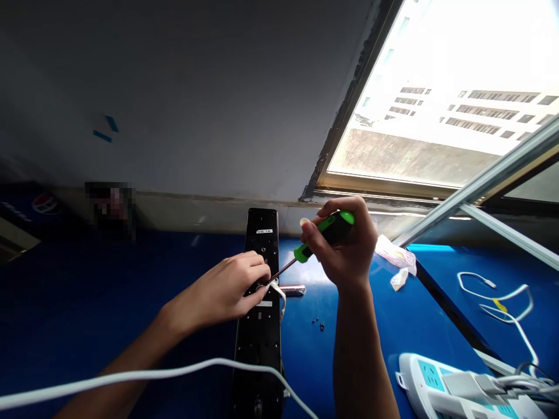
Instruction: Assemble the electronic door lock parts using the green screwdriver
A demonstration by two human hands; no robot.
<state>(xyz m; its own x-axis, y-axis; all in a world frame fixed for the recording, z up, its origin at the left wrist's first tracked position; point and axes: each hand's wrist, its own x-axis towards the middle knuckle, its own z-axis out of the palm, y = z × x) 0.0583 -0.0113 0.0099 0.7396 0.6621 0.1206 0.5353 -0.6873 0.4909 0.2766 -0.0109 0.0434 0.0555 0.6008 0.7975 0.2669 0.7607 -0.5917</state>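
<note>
A long black panel (257,343) with small holes and a "CE 16" label (264,231) lies lengthwise on the blue table. My right hand (349,250) is wrapped around the green and black handle of a screwdriver (325,235), its shaft slanting down-left to the panel. Beside the tip, my left hand (238,285) rests on the panel with thumb and fingers drawn together; whatever they pinch is hidden. A short white cable (282,297) loops off the panel's right edge near the tip. A shiny copper-coloured cylinder (293,290) sticks out there too.
Several tiny black screws (322,326) lie on the blue table (305,361). A white power strip (414,378) with plugs sits at lower right, a coiled white cable (519,314) beyond it. Another white cable (174,371) crosses the foreground. Crumpled packaging (395,256) lies below the window.
</note>
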